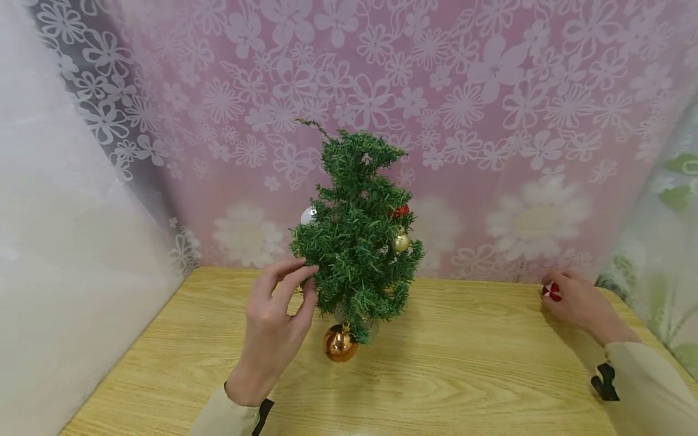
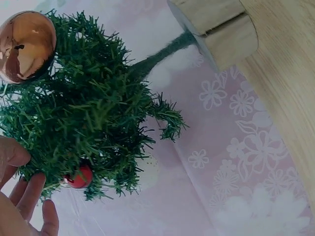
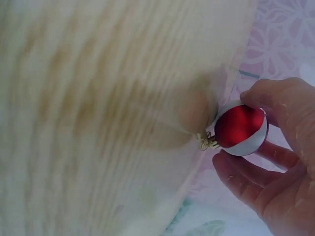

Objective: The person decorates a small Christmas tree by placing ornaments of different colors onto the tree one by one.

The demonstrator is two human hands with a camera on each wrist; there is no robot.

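A small artificial Christmas tree stands mid-table. My left hand is at its lower left branches, fingers loosely bent and thumb apart, with greenery between them; in the left wrist view, fingers touch the needles. A copper bauble hangs low at the front. A gold bauble and a red bauble are on the tree's right side, a white bauble on its left. Far right, my right hand pinches a red and white bauble between thumb and fingers; its gold hanging loop shows.
The wood-grain table ends at a pink flowered curtain behind the tree. Pale sheeting hangs along the left side. The tree's trunk stands in a wooden base, seen in the left wrist view.
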